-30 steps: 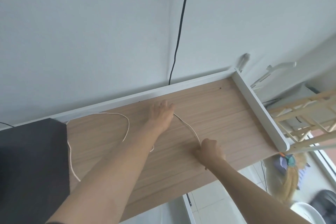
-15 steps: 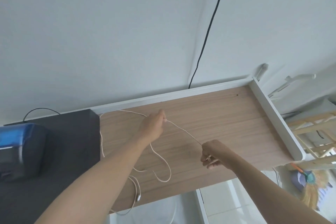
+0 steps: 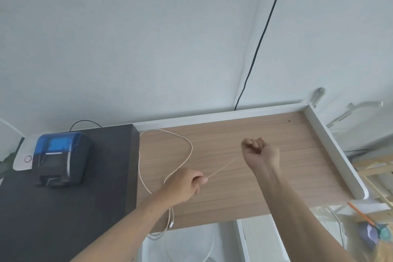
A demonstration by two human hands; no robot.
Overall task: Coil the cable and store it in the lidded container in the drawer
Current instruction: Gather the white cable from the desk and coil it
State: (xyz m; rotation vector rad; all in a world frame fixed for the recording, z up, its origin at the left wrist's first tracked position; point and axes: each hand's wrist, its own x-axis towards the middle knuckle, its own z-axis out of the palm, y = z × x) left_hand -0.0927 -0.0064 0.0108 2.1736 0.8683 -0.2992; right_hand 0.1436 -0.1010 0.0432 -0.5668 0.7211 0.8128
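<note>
A thin beige cable [image 3: 187, 144] lies in a wide loop on the wooden desk top [image 3: 244, 178]. My left hand [image 3: 185, 183] pinches the cable near the desk's middle. My right hand [image 3: 260, 152] is closed in a fist on it further back and to the right. A short taut stretch of cable runs between the two hands. More cable hangs over the front edge, with a connector end [image 3: 171, 224] dangling there. No drawer or lidded container is in view.
A blue-lidded label printer [image 3: 59, 157] sits on a dark raised block [image 3: 63, 198] at the left. A black wire [image 3: 261, 36] runs down the wall behind the desk. A white rail [image 3: 333, 151] bounds the desk's right side, with a wooden rack [image 3: 380, 168] beyond.
My left hand has pulled back toward me along the cable while my right hand moved up and away. The stretch between them is now straight. The view has swung left, showing the printer fully.
</note>
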